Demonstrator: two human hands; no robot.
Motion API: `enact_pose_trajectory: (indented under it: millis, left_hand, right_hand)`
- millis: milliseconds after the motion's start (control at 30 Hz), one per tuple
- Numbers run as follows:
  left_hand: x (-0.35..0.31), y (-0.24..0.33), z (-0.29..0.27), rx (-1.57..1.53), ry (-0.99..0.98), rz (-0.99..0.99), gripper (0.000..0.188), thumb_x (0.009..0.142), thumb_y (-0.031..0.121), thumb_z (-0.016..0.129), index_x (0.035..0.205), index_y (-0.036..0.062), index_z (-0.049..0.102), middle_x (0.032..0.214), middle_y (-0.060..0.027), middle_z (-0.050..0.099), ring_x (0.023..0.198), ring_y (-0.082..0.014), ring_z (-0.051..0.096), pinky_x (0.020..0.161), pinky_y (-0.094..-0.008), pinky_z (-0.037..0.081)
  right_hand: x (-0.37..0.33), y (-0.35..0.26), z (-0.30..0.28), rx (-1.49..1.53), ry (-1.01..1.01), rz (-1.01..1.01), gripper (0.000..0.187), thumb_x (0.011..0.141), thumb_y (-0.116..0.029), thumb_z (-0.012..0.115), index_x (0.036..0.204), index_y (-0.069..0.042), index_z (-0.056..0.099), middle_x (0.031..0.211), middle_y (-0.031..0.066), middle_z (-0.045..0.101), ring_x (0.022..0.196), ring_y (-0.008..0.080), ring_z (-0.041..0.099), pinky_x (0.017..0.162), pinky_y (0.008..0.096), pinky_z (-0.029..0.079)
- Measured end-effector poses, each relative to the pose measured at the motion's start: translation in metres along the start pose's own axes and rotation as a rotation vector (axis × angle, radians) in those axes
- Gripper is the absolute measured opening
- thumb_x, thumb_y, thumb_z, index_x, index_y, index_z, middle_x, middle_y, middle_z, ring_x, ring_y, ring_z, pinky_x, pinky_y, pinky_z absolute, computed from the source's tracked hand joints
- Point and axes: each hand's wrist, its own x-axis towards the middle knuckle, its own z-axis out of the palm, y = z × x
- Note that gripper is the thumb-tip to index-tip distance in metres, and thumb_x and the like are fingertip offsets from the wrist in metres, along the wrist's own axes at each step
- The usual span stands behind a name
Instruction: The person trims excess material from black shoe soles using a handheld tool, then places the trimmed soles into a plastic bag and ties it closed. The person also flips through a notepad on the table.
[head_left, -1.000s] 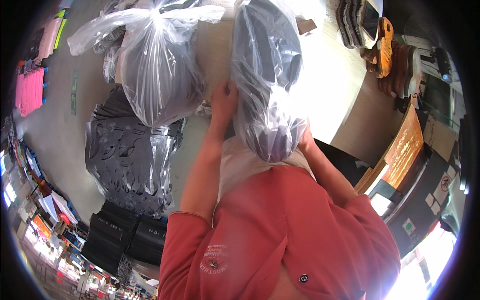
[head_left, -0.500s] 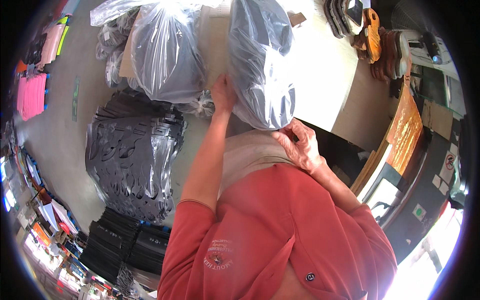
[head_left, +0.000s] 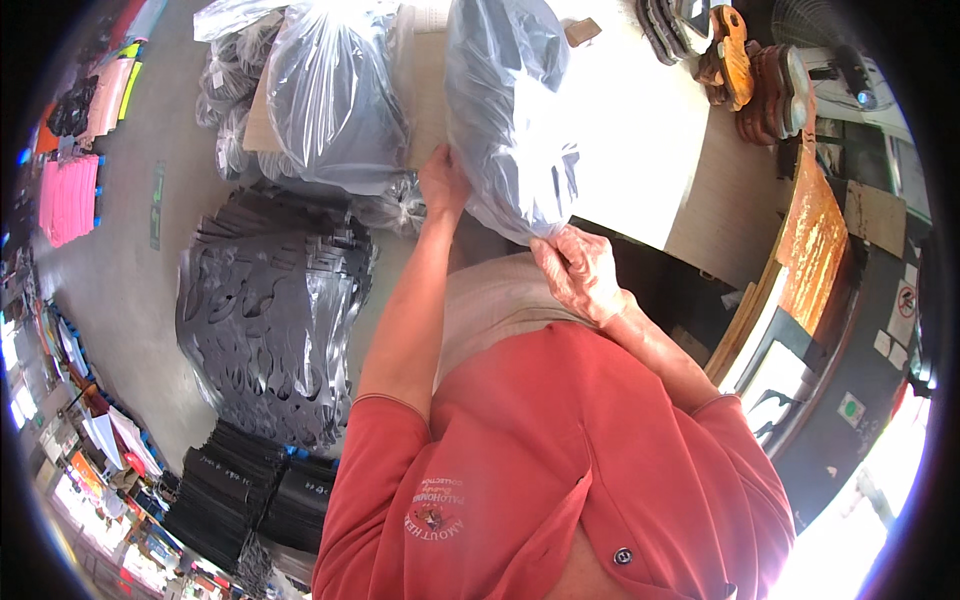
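A clear plastic bag (head_left: 505,110) with dark grey contents lies on the table's near edge in front of me. My left hand (head_left: 443,183) is closed at the bag's left side, its fingertips partly hidden against the plastic. At the near end, my right hand (head_left: 580,272) pinches the bag's plastic edge between thumb and fingers. Left of it stands another filled clear bag (head_left: 335,110), its film gathered at the top.
Pale table (head_left: 640,150) under the bags. Shoe-shaped pieces (head_left: 735,60) and a fan (head_left: 815,30) at the far right. Stacked dark cut-out sheets (head_left: 270,310) and black sheets (head_left: 220,490) on the left. Smaller wrapped bundles (head_left: 232,80) sit by the far bag. Pink sheets (head_left: 70,200) lie farther left.
My right hand has shifted slightly left and up, its fingers now closed tighter on the bag's near edge. The bag's near end has moved slightly left and away. My left hand stays at its side.
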Motion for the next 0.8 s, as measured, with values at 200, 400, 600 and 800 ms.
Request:
enact_pose_trajectory:
  millis: [200, 400, 600, 800]
  left_hand:
    - [0.016, 0.008, -0.009, 0.147, 0.036, -0.026, 0.029, 0.101, 0.022, 0.052, 0.098, 0.0006, 0.071, 0.091, -0.0283, 0.071, 0.089, -0.0501, 0.069, 0.076, -0.0531, 0.053]
    - [0.028, 0.009, -0.016, 0.297, -0.045, -0.043, 0.028, 0.099, 0.021, 0.052, 0.101, 0.0013, 0.072, 0.102, -0.0264, 0.073, 0.099, -0.0475, 0.069, 0.085, -0.0539, 0.055]
    - [0.050, 0.050, -0.045, 0.302, -0.076, -0.153, 0.033, 0.098, 0.016, 0.055, 0.123, 0.0017, 0.072, 0.121, -0.0223, 0.073, 0.115, -0.0394, 0.069, 0.095, -0.0456, 0.055]
    - [0.055, 0.102, -0.046, -0.525, -0.101, -0.459, 0.056, 0.111, 0.041, 0.046, 0.138, -0.0051, 0.063, 0.132, -0.0196, 0.070, 0.125, -0.0308, 0.065, 0.106, -0.0419, 0.048]
  right_hand:
    - [-0.008, 0.014, 0.001, -0.073, -0.096, -0.122, 0.017, 0.083, 0.004, 0.073, 0.099, 0.000, 0.070, 0.078, 0.0100, 0.061, 0.064, 0.0279, 0.063, 0.053, 0.0391, 0.051]
    - [-0.009, 0.035, 0.014, -0.018, -0.120, -0.095, 0.013, 0.086, 0.001, 0.071, 0.099, -0.002, 0.073, 0.076, 0.0097, 0.061, 0.069, 0.0270, 0.064, 0.055, 0.0406, 0.051]
    - [-0.001, 0.043, -0.040, 0.454, -0.435, 0.316, 0.022, 0.099, -0.018, 0.070, 0.111, 0.000, 0.073, 0.087, 0.0106, 0.070, 0.078, 0.0234, 0.067, 0.073, 0.0375, 0.055]
    - [0.068, 0.082, -0.030, 0.778, 0.208, 0.812, 0.056, 0.110, -0.038, 0.056, 0.145, 0.007, 0.055, 0.121, 0.0189, 0.072, 0.113, 0.0267, 0.067, 0.106, 0.0387, 0.049]
